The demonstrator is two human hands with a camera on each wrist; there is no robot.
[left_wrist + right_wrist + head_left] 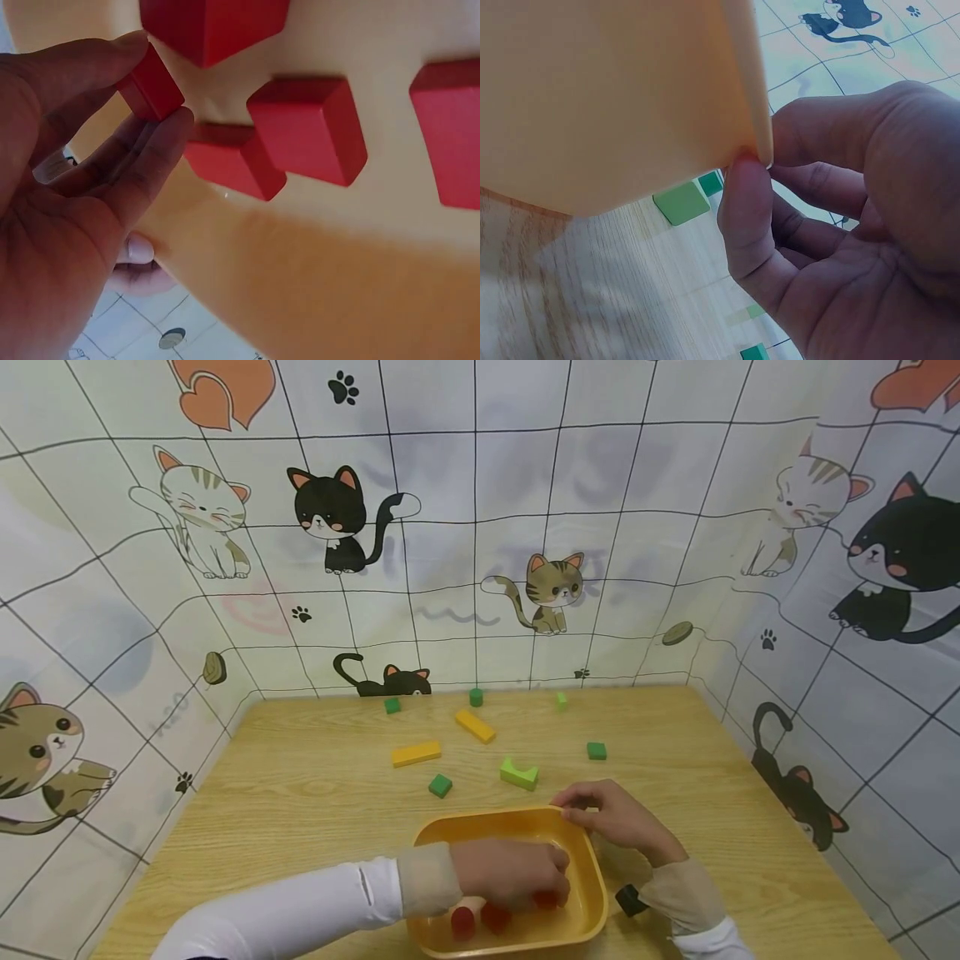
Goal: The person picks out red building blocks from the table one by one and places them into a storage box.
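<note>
A yellow-orange plastic tub (600, 893) stands at the table's front edge. Inside it lie several red blocks (307, 127). My left hand (510, 870) reaches down into the tub from the left, and in the left wrist view its thumb and fingers pinch a small red block (152, 84) above the others. At the tub's far right corner, my right hand (618, 817) pinches the rim between thumb and fingers, as the right wrist view (817, 202) shows.
Beyond the tub lie yellow bars (416, 754), a light-green notched block (519, 774) and several green blocks (440, 786) on the wooden table (300, 793). A black object (630, 900) sits by the right wrist. Cat-print cloth walls (450, 552) enclose the back and sides.
</note>
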